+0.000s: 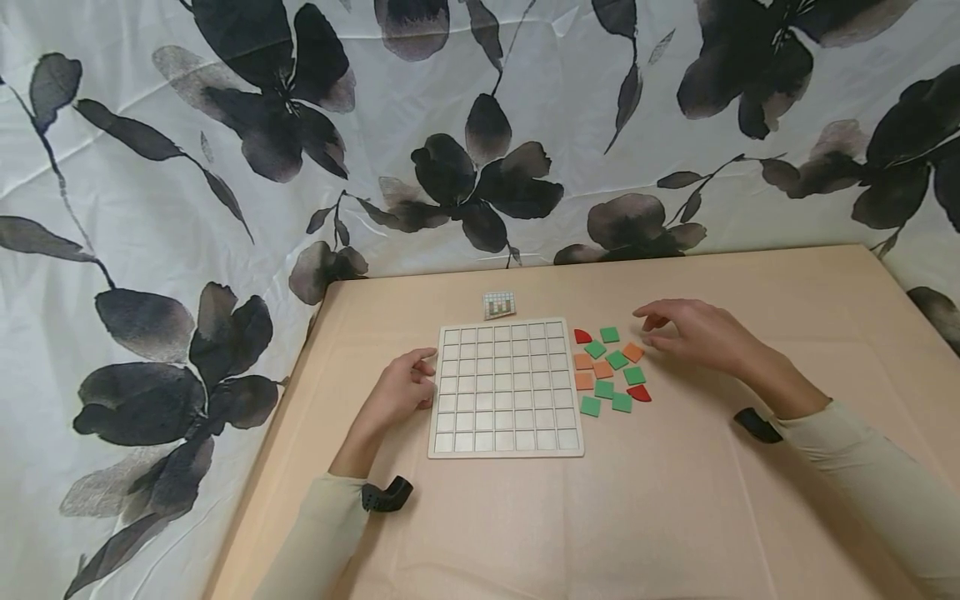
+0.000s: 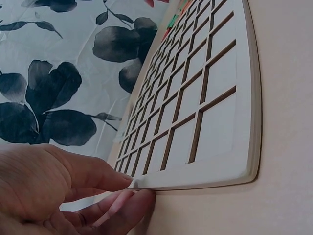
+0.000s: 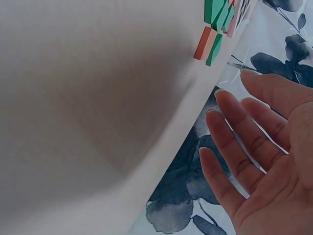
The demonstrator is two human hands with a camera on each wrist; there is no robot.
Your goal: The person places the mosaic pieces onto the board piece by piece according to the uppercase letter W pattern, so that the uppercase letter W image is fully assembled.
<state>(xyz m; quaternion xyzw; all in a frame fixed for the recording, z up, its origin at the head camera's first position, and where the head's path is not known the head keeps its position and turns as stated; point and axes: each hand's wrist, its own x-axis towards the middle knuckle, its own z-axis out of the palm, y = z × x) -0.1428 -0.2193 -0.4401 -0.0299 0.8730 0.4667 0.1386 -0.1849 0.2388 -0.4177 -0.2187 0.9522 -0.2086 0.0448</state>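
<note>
A white square grid board (image 1: pixel 506 389) lies flat on the table. At its left edge is my left hand (image 1: pixel 397 389), with fingertips (image 2: pixel 128 182) touching the rim in the left wrist view; no grip around the board shows. To the right of the board lie several small flat pieces: green squares (image 1: pixel 634 376), orange squares (image 1: pixel 603 369) and red rounded wedges (image 1: pixel 640 392). Just right of these pieces, above the table, my right hand (image 1: pixel 697 333) has loosely bent, spread fingers. Its palm in the right wrist view holds nothing.
A small card (image 1: pixel 499 305) with a printed grid pattern stands behind the board. The wooden table (image 1: pixel 660 517) ends at a floral cloth (image 1: pixel 450 100) at the back and left. Each wrist carries a black device (image 1: pixel 387 495).
</note>
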